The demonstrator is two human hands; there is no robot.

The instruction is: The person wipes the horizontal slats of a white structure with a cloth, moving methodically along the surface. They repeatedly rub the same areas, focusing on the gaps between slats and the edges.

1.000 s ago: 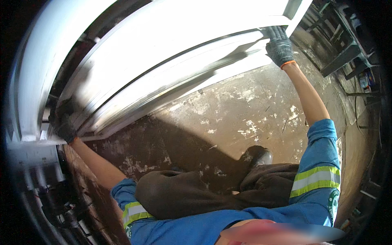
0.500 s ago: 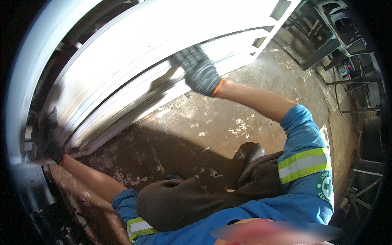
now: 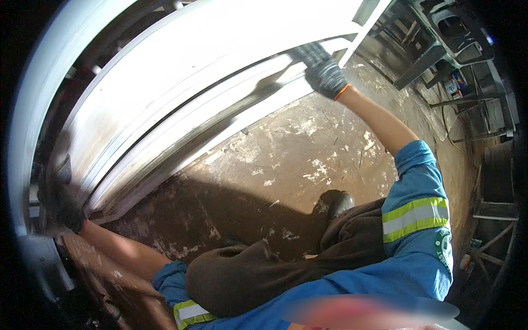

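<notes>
A large white panel (image 3: 181, 60) with slatted rails leans across the upper left, brightly lit. My right hand (image 3: 325, 74), in a grey knit glove with an orange cuff, lies on the panel's lower rails near their right end. Its fingers are stretched out and a little blurred; nothing shows in them, though the space beneath the palm is hidden. My left hand (image 3: 65, 206), in a dark glove, is at the panel's lower left end. Deep shadow hides most of its fingers, so its grip is unclear.
Below the panel spreads a brown floor (image 3: 275, 159) with pale, flaking patches. At the right stand dark chairs (image 3: 429, 49), a small can (image 3: 452, 87) and metal frames. My bent legs (image 3: 275, 269) and a dark boot (image 3: 338, 203) are close by.
My right hand has slid along the rails to the right and slightly upward, its arm stretching further. My left hand stays at the lower left end. The view has shifted slightly.
</notes>
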